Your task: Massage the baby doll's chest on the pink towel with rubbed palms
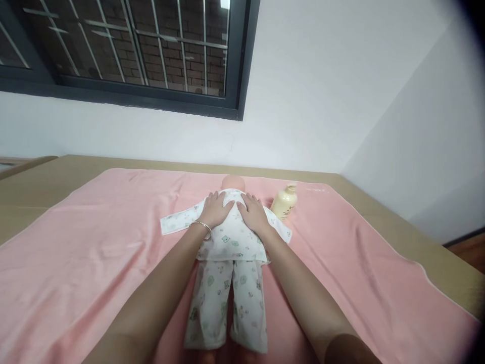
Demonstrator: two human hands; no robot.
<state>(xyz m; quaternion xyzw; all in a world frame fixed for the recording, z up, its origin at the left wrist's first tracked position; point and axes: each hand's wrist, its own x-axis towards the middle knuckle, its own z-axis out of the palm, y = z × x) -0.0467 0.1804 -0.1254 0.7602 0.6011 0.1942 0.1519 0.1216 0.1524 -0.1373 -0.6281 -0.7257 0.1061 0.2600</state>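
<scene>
A baby doll lies stretched out on a pink sheet, dressed in a white printed top and matching trousers. My left hand rests flat on the left side of the upper top, fingers towards the head; a bracelet circles that wrist. Opposite it, my right hand lies flat on the right side, its thumb close to the left one. Both hands are open and hold nothing. The sleeves spread outwards on either side. No facial features show on the bare head.
A cream pump-type bottle is on the pink sheet, just right of the doll's right-hand sleeve. Tan surface borders the sheet. Behind rise a white wall and a dark-framed window with bars.
</scene>
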